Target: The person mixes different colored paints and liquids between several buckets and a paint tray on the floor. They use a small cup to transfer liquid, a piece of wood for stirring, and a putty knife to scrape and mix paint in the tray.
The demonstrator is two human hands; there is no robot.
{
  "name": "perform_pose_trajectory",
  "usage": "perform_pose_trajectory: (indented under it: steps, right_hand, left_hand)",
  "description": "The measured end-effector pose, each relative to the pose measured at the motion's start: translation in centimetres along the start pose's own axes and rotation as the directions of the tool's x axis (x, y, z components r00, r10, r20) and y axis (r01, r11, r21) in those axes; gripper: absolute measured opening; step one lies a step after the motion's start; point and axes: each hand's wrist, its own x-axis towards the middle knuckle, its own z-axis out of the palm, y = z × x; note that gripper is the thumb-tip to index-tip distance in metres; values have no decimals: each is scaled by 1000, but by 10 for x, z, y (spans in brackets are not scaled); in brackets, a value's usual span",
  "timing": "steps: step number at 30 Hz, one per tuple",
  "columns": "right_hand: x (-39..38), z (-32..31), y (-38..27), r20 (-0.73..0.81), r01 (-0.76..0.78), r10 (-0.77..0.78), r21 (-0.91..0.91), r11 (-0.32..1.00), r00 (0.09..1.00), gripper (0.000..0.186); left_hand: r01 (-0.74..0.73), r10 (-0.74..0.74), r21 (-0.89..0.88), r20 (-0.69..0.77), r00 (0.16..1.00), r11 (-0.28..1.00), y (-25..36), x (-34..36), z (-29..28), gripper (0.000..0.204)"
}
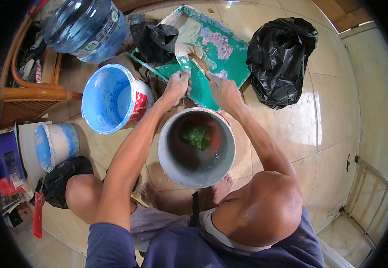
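My left hand [178, 88] grips the near left edge of a green paint tray [227, 49], which is crusted with white and pink paint. My right hand [224, 94] holds a brown scraper [198, 60] against the tray's pale, coated surface, index finger along it. Crumpled black plastic [153, 41] lies on the tray's left part. Just below both hands, between my bare feet, stands a grey-walled bucket [171, 156] with murky water and a green plastic piece [196, 135] inside.
A white-and-blue bucket [109, 100] stands left, a smaller paint-stained one [60, 145] lower, near a red-handled tool [38, 214]. A water jug [86, 31] and rattan furniture [22, 96] are upper left. A black bag [279, 62] sits right, a metal frame [373, 187] by the wall.
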Motion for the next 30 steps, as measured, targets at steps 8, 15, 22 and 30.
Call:
perform_pose_trajectory:
  steps: [8, 15, 22, 30]
  right_hand:
    - [10, -3, -6, 27, -58, 59, -23, 998, 998, 33]
    - [12, -9, -13, 61, -102, 103, -27, 994, 993, 33]
    - [0, -9, -3, 19, -19, 20, -36, 999, 1000, 34]
    - [40, 2, 8, -89, -2, 6, 40, 999, 996, 31]
  left_hand:
    - [-2, 1, 17, 19, 1000, 1000, 2, 1, 2, 27]
    - [-29, 28, 109, 17, 999, 994, 3, -1, 4, 28]
    - [-57, 50, 149, 51, 997, 987, 1, -5, 3, 31]
    - [-101, 73, 245, 119, 990, 964, -3, -7, 8, 28]
